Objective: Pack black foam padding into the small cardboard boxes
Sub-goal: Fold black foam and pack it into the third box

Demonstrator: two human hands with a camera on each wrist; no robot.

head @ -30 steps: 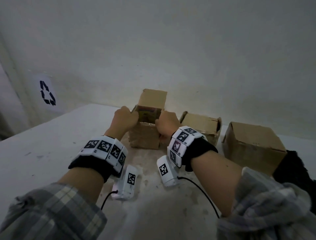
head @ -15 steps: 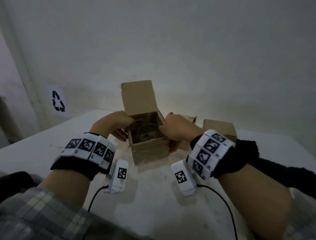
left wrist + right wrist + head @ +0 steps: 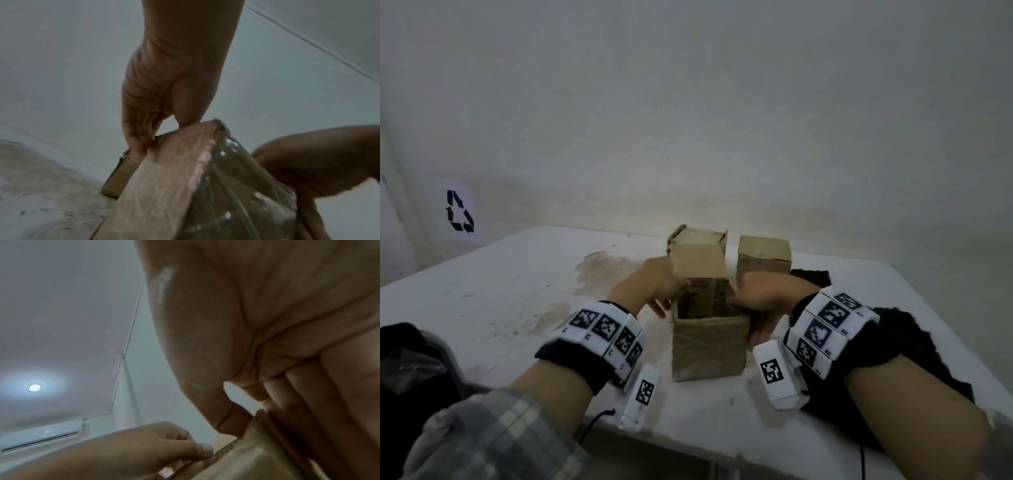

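Note:
A small open cardboard box stands on the white table, its lid flap raised at the back. My left hand grips the box's left top edge, thumb inside and fingers outside, as the left wrist view shows on the left hand and the box. My right hand grips the right top edge. Black foam padding lies on the table behind my right wrist. A coloured print shows inside the box; its contents are unclear.
Two more cardboard boxes stand behind, one with loose flaps and one closed. A dark object sits at the lower left. The wall with a recycling sign is close behind the table.
The lid flap was lifted open and the box came nearer the table's front edge. Both hands stayed on its two sides. The view now shows two other boxes behind it.

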